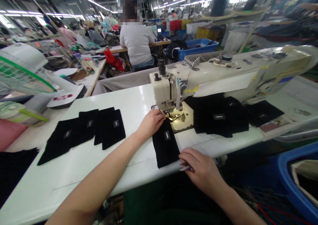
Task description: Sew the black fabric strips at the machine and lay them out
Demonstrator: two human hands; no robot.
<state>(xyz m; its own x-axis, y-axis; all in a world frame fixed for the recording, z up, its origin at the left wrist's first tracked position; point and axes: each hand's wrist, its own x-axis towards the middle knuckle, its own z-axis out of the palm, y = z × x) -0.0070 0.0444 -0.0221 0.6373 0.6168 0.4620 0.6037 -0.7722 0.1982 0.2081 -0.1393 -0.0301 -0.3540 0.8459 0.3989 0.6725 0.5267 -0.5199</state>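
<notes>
A black fabric piece (pixel 165 149) with a small light-lettered label lies on the white table, its far end beside the presser foot of the sewing machine (pixel 161 89). My left hand (pixel 152 121) is closed, fingertips pinching the far end of the piece near the needle. At the near right corner, my right hand (pixel 202 170) pinches the fabric's edge. A small metal tool (pixel 185 167), perhaps thread snips, shows under those fingers; its full shape is hidden. More labelled black pieces (pixel 111 129) lie to the left, and a stack of black pieces (pixel 220 117) sits under the machine arm.
A fan with a green rim (pixel 27 72) stands at the left. Beyond the table (pixel 134 99), a person in a white shirt (pixel 136 44) sits facing away. Blue baskets stand behind the machine (pixel 198 48) and at the lower right (pixel 285 165).
</notes>
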